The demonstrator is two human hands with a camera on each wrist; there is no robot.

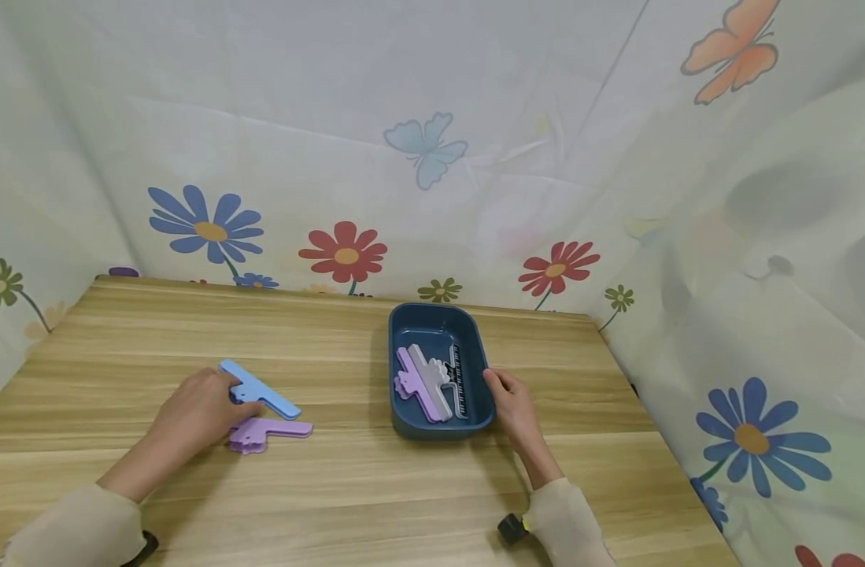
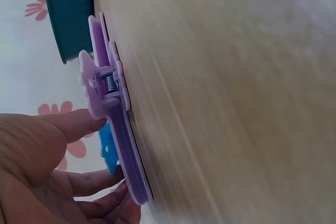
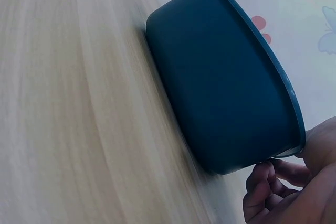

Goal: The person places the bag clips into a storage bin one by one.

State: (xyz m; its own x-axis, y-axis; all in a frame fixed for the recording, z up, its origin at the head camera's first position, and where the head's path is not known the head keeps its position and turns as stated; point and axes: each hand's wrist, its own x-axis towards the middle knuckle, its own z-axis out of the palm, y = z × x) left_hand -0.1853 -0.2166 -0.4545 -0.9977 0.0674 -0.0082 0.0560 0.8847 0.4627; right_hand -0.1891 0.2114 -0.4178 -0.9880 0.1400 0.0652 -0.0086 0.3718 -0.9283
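Note:
My left hand (image 1: 202, 405) reaches over the table, its thumb and fingers around the middle of a light blue bag clip (image 1: 268, 396). In the left wrist view, that blue clip (image 2: 108, 148) shows between thumb and fingers, partly hidden behind a purple bag clip (image 2: 125, 140). The purple clip (image 1: 279, 428) lies just below the left thumb, its spring facing the wrist camera. My right hand (image 1: 513, 405) grips the right side of a dark blue plastic bin (image 1: 441, 431), thumb at the rim (image 3: 294, 114) and fingers curled under it. Inside are a purple clip (image 1: 419, 386), a grey clip (image 1: 432, 382) and a clear-and-black clip (image 1: 458, 386).
The wood-grain table (image 1: 347, 504) carries everything. A white curtain (image 1: 319, 142) printed with flowers and butterflies surrounds its back and sides. Black wrist straps (image 1: 511, 528) show at the cuffs.

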